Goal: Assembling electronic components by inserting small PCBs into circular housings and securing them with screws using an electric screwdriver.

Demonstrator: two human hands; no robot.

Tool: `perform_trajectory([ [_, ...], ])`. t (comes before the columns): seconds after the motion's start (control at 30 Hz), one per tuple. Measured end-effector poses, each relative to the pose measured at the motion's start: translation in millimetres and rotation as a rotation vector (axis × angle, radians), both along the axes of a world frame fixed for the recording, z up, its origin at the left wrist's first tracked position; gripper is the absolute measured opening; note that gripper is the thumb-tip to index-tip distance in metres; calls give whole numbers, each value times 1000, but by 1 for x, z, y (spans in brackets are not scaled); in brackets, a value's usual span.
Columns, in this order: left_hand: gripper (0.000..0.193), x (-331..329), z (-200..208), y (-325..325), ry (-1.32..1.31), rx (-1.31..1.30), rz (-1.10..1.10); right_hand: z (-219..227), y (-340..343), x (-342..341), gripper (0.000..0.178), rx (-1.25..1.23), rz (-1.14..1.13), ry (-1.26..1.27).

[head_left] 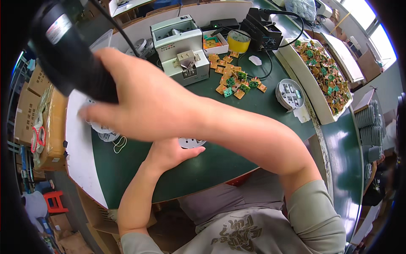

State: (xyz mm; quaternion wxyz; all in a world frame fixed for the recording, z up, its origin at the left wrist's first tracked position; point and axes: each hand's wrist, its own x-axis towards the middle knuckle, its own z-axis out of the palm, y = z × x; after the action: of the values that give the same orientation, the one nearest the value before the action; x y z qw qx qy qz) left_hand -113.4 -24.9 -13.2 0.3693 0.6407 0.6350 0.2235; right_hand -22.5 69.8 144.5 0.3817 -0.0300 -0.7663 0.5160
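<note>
Raised close to the camera, my right hand is wrapped round a black, ribbed cylindrical tool that looks like an electric screwdriver; its tip is out of sight. Below my right forearm, my left hand rests at the green tabletop. It holds a round white disc-shaped housing, with the thumb along the near edge. My right arm covers most of that housing and the left fingers. A round white housing with dark slots sits to the right.
Ahead stand a silver box-shaped machine, a roll of yellow tape and a black corded unit. Small circuit boards lie piled mid-table. A foam tray of boards is at right; more round housings lie at left.
</note>
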Motion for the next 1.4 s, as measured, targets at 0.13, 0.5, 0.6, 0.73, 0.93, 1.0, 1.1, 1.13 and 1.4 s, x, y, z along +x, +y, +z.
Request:
perform_trajectory([
  [0.13,108,5,-7,-1,180,223,68,8,8,10,40,-87,9,-121],
  [0.5,114,4,-11,-2,310,399,86,-20,96,35,107,-345,-145,246],
  [0.6,115,5,-11,-2,322,402,95,-27,115,26,117,-290,-112,329],
  [0.73,115,6,-7,0,318,370,87,-40,132,3,115,-233,-77,351],
  [0.93,116,5,-4,1,296,349,78,-60,140,-9,113,-196,-119,285],
  [1.0,116,4,-2,1,301,331,84,-58,143,-12,112,-200,-98,230],
  [1.1,116,5,-1,1,307,318,83,-53,143,-7,111,-201,-82,178],
  [1.13,116,5,-1,2,306,317,83,-52,141,-5,111,-256,-53,160],
  [1.4,112,5,-5,0,371,389,77,-63,89,46,111,-569,199,158],
])
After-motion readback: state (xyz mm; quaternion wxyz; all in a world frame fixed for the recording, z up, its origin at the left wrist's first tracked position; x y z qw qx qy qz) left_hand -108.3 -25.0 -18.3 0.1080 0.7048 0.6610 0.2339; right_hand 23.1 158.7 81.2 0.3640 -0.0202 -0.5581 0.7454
